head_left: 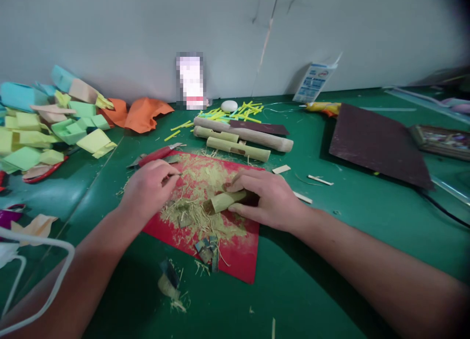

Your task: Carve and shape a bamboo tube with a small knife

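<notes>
Over the red sheet (240, 258), likely catching shavings (220, 224), our right hand (267, 197) clamps its fingers around the bamboo piece (225, 200), perhaps for steadiness; at the sheet's left, our left hand (150, 189) has fingers together (on what, we can't tell).

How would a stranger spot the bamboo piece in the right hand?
On the green table, find the red sheet strewn with shavings. Over it, the right hand holds a short, pale bamboo piece, its open end facing left. Only this one is held; the other pieces lie behind the sheet.
</notes>
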A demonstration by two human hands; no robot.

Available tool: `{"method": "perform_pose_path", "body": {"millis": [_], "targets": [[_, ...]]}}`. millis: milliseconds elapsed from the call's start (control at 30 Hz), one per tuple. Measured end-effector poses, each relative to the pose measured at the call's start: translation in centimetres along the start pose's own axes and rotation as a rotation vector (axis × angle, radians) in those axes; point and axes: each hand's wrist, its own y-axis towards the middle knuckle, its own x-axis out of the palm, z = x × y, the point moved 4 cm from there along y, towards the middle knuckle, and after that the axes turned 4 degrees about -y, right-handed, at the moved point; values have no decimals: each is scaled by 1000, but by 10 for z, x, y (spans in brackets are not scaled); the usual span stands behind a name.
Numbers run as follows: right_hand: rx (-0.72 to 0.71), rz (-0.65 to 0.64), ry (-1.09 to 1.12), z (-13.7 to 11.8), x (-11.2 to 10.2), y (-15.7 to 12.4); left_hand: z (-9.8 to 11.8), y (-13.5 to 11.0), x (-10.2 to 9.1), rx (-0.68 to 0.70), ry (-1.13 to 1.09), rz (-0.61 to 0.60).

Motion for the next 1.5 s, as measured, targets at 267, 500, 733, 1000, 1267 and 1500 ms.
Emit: {"method": "perform_pose_path", "body": {"millis": [267,500,733,1000,1267,1500], "targets": [[-11,15,2,0,0,1,-10,12,12,66,154,-47],[-7,1,2,1,0,1,27,-3,10,201,69,-157],[-17,10,-1,0,1,-1,-4,26,-10,-34,145,-48],[-13,8,5,1,1,-1,-17,59,16,-48,315,-75],[-16,5,14,0,0,0,0,42,33,284,464,-189],[-12,-5,2,0,1,-1,30,4,16,295,156,-198]]}}
